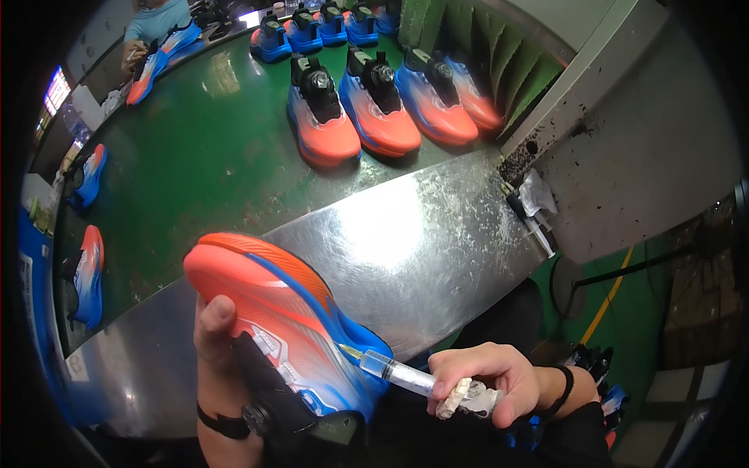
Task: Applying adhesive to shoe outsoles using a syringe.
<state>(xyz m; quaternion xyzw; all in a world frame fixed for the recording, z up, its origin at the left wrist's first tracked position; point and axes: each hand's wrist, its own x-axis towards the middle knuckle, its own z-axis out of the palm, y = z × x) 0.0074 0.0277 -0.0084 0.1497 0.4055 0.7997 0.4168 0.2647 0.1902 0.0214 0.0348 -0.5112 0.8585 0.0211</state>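
In my left hand [214, 327] is an orange, white and blue sneaker [269, 292], tilted so its side and sole edge face up. The thumb presses by the shoe's opening; the other fingers are hidden behind it. My right hand [495, 374] grips a clear syringe [398, 374] by its barrel end and plunger. Whitish, crusted material covers the plunger end. The syringe's yellowish tip touches or nearly touches the seam between the upper and the blue midsole.
A bare metal ledge [390, 257] borders the green conveyor belt [195, 164]. Several matching sneakers [324, 129] stand on the belt. Another syringe [538, 234] and a white crumpled cloth [537, 193] lie beside the grey machine panel [647, 125]. A co-worker [152, 31] handles a shoe at far left.
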